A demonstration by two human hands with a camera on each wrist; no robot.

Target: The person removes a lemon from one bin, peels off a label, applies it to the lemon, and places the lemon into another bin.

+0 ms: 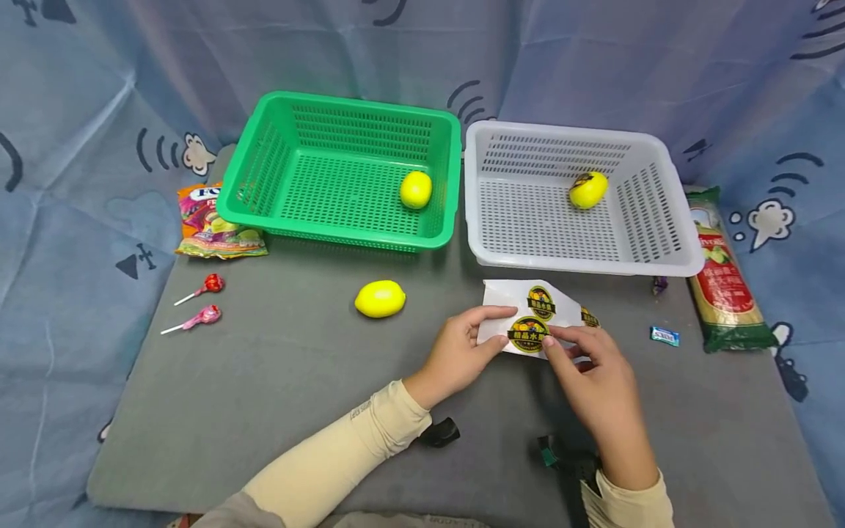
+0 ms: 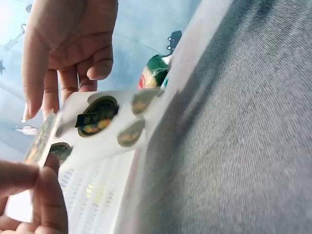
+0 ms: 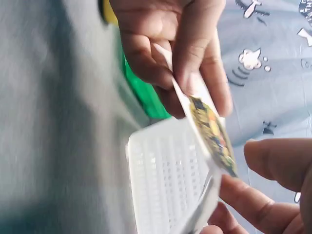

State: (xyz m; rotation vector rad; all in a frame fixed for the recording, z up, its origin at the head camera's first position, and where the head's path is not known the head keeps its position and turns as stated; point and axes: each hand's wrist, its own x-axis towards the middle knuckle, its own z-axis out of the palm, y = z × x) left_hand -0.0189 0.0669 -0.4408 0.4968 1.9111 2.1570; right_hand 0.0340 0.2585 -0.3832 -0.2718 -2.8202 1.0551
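Both hands hold the white sticker sheet (image 1: pixel 511 312) just in front of the white plastic basket (image 1: pixel 667 246). The left hand (image 1: pixel 458 352) pinches its edge; the right hand (image 1: pixel 597 374) picks at a round sticker (image 1: pixel 528 334). Peel slowly.

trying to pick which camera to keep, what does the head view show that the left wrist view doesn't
Only the head view shows the green basket and white basket whole with a lemon in each, a loose lemon on the grey mat, two lollipops and snack packets.

Only the left wrist view shows the sticker sheet's face close up.

Both show the left hand and right hand pinching the sheet.
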